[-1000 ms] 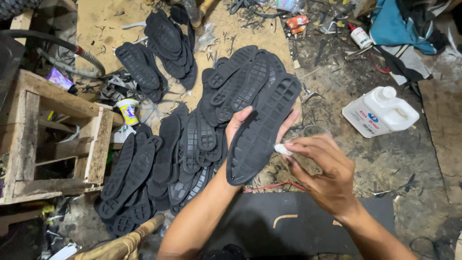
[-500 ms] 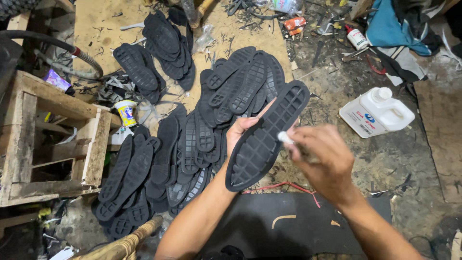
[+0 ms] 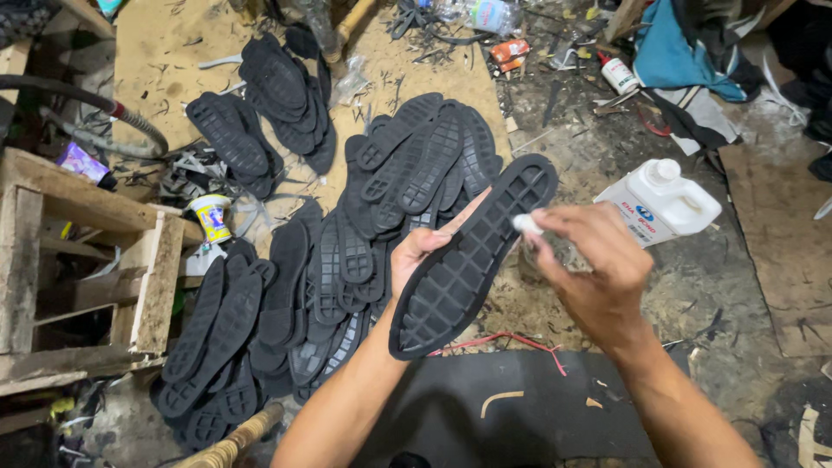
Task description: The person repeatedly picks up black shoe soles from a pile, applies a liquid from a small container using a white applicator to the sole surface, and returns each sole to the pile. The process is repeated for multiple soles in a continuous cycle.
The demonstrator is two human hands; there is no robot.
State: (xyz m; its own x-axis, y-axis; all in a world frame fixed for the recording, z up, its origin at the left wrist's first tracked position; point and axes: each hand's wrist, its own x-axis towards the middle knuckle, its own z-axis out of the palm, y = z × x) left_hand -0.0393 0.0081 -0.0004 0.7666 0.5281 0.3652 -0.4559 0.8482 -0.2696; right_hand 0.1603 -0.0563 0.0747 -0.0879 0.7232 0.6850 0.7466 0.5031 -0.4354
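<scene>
Left hand (image 3: 422,253) grips the black rubber sole (image 3: 472,257) from beneath, fingers curled around its edge, above the pile of soles (image 3: 347,260) on the floor. Long axis runs diagonally, toe upper right; grid-tread face up. Right hand (image 3: 589,273), fingers pinched closed, presses a small white wad (image 3: 525,224) against the toe.

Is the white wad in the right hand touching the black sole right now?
Touching. The head view shows the white wad, pinched in the right hand, pressed against the edge of the black sole, no gap visible.
</scene>
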